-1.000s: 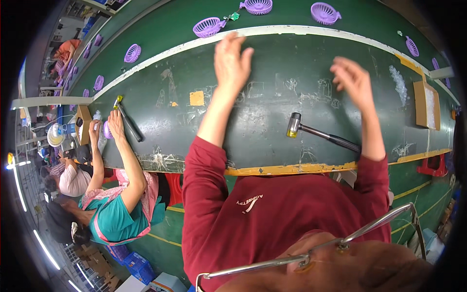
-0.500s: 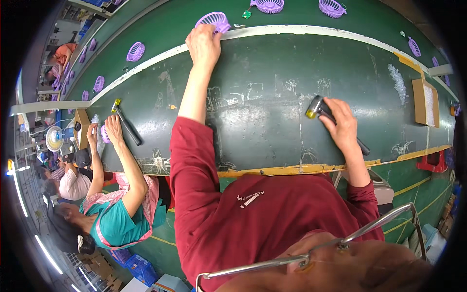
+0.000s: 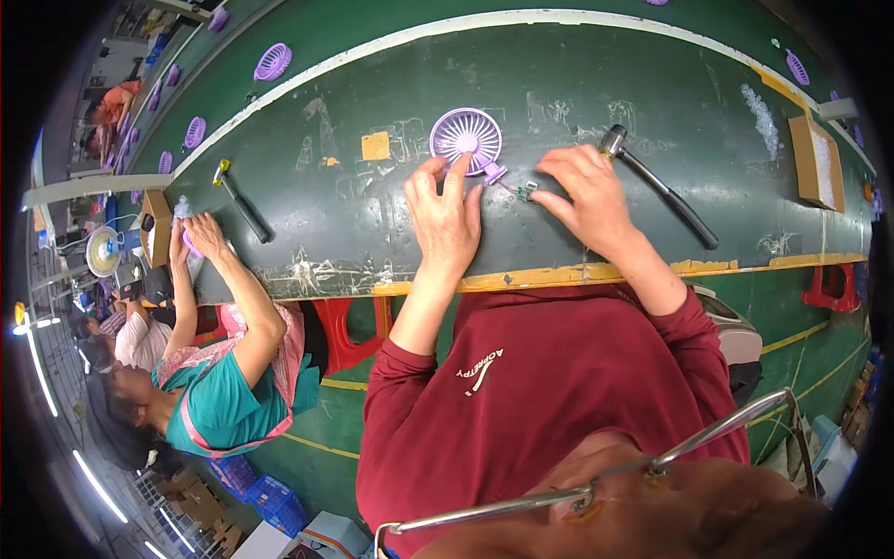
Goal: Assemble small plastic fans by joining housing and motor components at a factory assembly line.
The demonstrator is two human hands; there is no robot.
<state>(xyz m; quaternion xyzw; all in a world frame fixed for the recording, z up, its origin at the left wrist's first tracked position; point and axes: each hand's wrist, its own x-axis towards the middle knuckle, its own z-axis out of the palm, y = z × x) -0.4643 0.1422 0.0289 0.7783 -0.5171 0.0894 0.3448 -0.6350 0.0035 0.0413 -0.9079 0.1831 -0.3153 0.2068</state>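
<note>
A round purple fan housing (image 3: 466, 133) with a slatted cage lies on the green bench in front of me. My left hand (image 3: 441, 212) has it by the near rim, index finger over the hub and thumb by the short neck. A wire runs from that neck to a small green circuit board (image 3: 527, 191). Beside the board is my right hand (image 3: 593, 200), open, fingers apart, thumb close to the board's edge; whether it touches is hard to tell. A hammer (image 3: 669, 197) with a black handle lies to the right, its head just beyond my right fingertips.
A co-worker's hands (image 3: 200, 238) work at the left near another hammer (image 3: 244, 205). An open carton (image 3: 817, 163) of clear small parts stands at the right, with loose clear pieces (image 3: 761, 121) nearby. More purple housings (image 3: 273, 61) sit beyond the white rail (image 3: 447, 28).
My left hand has brought the purple housing from beyond the rail to the bench before me. My right hand has let go of the hammer, which now lies to the right.
</note>
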